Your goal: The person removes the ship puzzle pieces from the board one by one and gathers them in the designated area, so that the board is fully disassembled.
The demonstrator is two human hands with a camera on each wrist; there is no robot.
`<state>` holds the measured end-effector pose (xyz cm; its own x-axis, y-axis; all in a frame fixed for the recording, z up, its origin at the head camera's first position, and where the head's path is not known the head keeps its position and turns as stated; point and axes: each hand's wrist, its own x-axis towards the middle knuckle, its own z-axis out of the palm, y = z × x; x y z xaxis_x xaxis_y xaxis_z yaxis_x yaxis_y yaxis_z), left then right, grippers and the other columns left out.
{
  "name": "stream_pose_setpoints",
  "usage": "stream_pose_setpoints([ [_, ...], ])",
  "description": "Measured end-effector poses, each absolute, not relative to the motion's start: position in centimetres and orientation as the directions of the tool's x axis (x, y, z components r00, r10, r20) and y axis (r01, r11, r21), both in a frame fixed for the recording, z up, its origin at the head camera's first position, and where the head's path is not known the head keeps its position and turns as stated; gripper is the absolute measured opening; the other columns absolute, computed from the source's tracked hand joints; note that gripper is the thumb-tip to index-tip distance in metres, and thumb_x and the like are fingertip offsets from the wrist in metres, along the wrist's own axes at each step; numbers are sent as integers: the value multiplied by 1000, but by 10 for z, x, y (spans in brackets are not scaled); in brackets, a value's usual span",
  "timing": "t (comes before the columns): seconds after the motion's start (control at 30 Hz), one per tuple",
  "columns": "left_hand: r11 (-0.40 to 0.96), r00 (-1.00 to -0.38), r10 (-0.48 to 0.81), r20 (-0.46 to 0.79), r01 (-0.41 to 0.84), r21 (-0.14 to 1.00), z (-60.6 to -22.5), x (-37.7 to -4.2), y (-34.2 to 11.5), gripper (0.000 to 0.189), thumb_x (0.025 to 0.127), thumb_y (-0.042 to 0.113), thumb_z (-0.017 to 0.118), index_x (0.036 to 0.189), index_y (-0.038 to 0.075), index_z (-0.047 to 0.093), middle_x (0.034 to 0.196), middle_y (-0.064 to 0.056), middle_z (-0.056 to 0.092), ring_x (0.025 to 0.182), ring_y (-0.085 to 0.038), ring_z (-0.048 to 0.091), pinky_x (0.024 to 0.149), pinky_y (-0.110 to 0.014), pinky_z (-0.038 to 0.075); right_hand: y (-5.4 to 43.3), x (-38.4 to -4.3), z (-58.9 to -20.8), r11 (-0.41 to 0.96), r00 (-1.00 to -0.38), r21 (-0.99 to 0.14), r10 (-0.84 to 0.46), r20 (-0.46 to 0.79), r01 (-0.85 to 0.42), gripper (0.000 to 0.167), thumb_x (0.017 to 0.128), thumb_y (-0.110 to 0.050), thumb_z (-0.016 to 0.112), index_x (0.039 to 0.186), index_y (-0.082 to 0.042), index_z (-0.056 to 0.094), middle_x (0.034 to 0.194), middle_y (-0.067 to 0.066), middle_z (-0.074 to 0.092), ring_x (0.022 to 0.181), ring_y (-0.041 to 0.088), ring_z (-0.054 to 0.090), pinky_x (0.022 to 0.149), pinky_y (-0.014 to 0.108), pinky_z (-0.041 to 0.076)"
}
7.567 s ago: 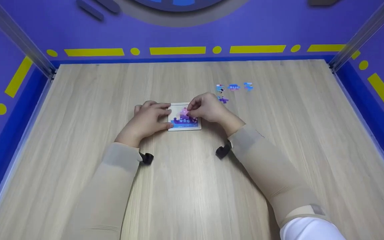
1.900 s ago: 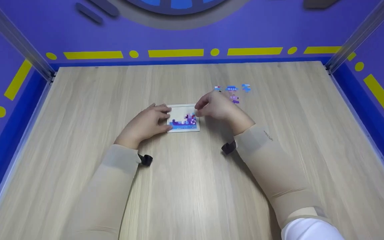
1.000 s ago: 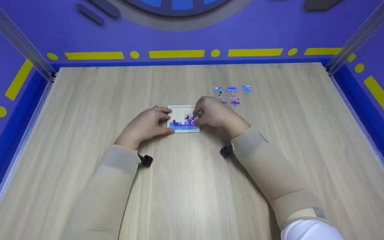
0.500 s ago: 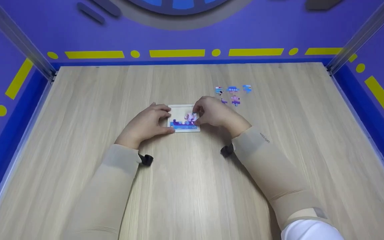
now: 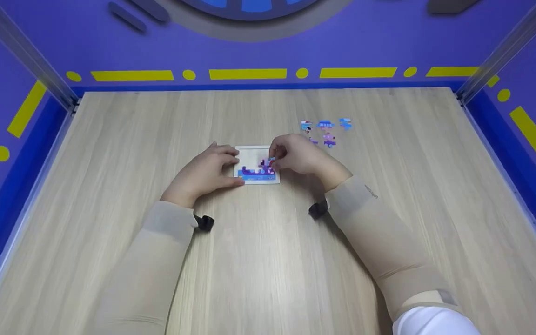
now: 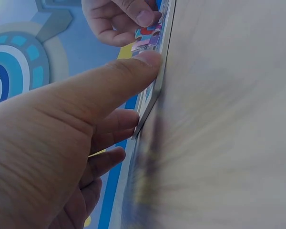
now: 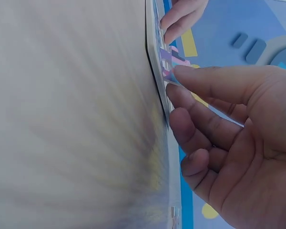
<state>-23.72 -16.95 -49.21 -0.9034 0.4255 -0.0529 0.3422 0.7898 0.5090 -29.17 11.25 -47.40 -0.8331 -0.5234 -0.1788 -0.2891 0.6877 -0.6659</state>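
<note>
Five loose pieces point(image 5: 325, 124) lie on the wood-grain surface point(image 5: 258, 256) beyond the right hand point(image 5: 300, 153): three in a far row, two nearer, one of these partly covered by that hand. A white-rimmed tray point(image 5: 256, 183) rests flat, nearer the person and left of the loose pieces. Fitted pieces point(image 5: 255, 177), mainly blue and purple, fill its near edge and rise at its right side; pale base shows farther back. The left hand point(image 5: 207, 170) steadies the tray's left rim, thumb at the near corner, fingers set wide from it and touching the rim higher up. The right hand's thumb and index finger are narrow, pinching a piece point(image 6: 147, 31) with red and teal print above the tray's right side; whether it is seated cannot be told. Both forearms wear beige sleeves point(image 5: 142, 265).
</note>
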Motion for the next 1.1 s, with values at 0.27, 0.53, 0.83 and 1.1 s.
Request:
stream_pose_setpoints([
  [0.27, 794, -904, 425, -49, 346, 500, -492, -236, -168, 66, 96, 41, 92, 142, -3, 76, 163, -13, 65, 163, -33, 52, 147, -45, 15, 116, -295, -479, 643, -834, -722, -524, -172, -255, 8, 102, -5, 82, 107, -9, 78, 96, 3, 73, 87, 17, 61, 75, 30, 50],
  [0.53, 792, -904, 424, -50, 343, 505, -490, -236, -168, 67, 95, 40, 93, 142, -4, 76, 163, -14, 65, 162, -33, 53, 147, -46, 14, 118, -296, -479, 623, -836, -741, -525, -157, -252, 6, 101, -5, 82, 103, -9, 78, 88, -2, 71, 80, 14, 59, 72, 29, 49],
  [0.83, 792, -904, 423, -58, 337, 509, -491, -235, -168, 64, 99, 41, 89, 143, -4, 75, 164, -13, 64, 163, -32, 52, 147, -45, 14, 118, -297, -478, 621, -831, -743, -532, -164, -251, 8, 100, -5, 84, 101, -10, 78, 86, -2, 71, 79, 12, 59, 72, 28, 48],
  [1.1, 783, -904, 427, -35, 351, 513, -491, -234, -170, 52, 105, 33, 83, 142, -3, 76, 163, -13, 65, 161, -33, 54, 147, -46, 15, 118, -297, -479, 612, -828, -754, -534, -169, -241, 9, 100, -4, 84, 101, -10, 78, 86, -2, 72, 80, 14, 59, 74, 30, 48],
])
